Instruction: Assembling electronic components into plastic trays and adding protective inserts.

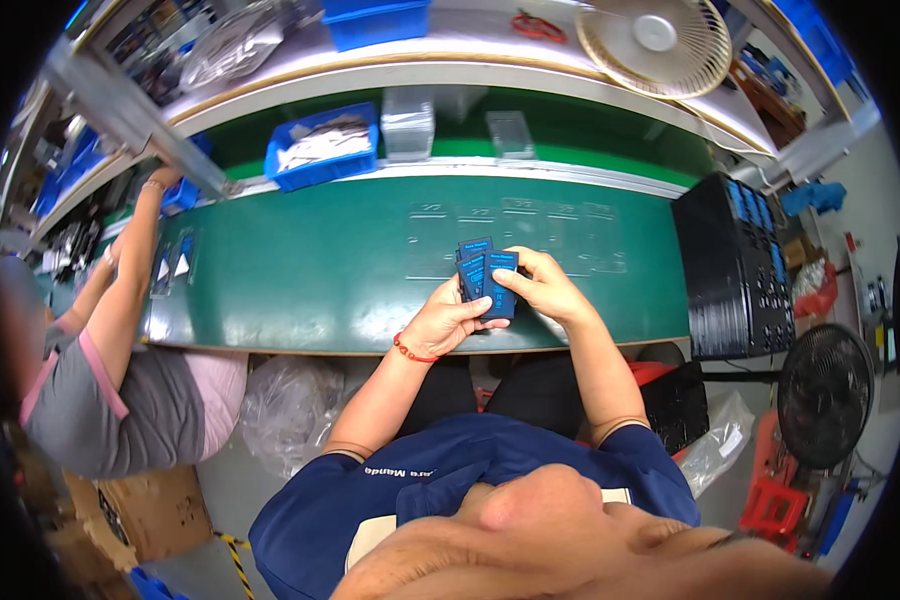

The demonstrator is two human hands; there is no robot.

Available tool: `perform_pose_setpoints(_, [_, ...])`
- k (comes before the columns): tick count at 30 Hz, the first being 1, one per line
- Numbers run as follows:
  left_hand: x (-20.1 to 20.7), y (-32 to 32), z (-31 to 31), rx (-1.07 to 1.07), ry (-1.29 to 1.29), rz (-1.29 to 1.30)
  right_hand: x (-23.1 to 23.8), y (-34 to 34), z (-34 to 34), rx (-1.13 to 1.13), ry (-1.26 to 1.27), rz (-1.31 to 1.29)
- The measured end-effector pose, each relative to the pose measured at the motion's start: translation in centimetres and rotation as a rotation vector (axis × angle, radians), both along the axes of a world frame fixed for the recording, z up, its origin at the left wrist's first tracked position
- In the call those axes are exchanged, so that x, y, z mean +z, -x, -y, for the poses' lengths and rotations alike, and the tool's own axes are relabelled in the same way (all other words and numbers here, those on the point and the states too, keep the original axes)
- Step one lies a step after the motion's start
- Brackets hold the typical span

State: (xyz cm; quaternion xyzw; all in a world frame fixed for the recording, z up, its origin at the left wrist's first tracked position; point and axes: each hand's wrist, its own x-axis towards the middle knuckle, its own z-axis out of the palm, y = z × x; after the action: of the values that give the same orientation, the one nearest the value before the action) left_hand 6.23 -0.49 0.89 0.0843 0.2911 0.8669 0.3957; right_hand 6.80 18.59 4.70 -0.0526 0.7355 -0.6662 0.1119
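Over the near edge of the green table, my left hand (442, 318) is closed around a small fanned stack of flat black batteries (474, 267) with blue print. My right hand (550, 287) pinches the front battery (503, 290) between thumb and fingers, at its upper right side. That battery overlaps the others in the stack. Just beyond my hands, several clear plastic blister shells (564, 237) lie in a row on the table (300, 250).
A stack of black trays (735, 290) stands at the table's right end. Along the back are a blue bin (315, 172) of white pieces and clear plastic boxes (408, 125). To the left, a co-worker's arm (130, 265) reaches over the table. A black fan (825, 395) stands right.
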Motion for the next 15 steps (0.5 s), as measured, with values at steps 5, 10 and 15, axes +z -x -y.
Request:
perform_pose_setpoints(5, [-0.6, -1.0, 4.3, 0.236, 0.087, 0.029, -0.4, 3.2, 2.6, -0.061, 0.025, -0.038])
perform_pose_setpoints(10, [-1.2, -0.5, 7.7, 0.357, 0.07, 0.015, -1.7, 8.5, 5.9, -0.246, -0.388, -0.351])
perform_pose_setpoints(15, [-1.5, -0.3, 8.2, 0.421, 0.075, 0.034, -3.6, 8.8, 8.3, -0.233, -0.881, -0.618])
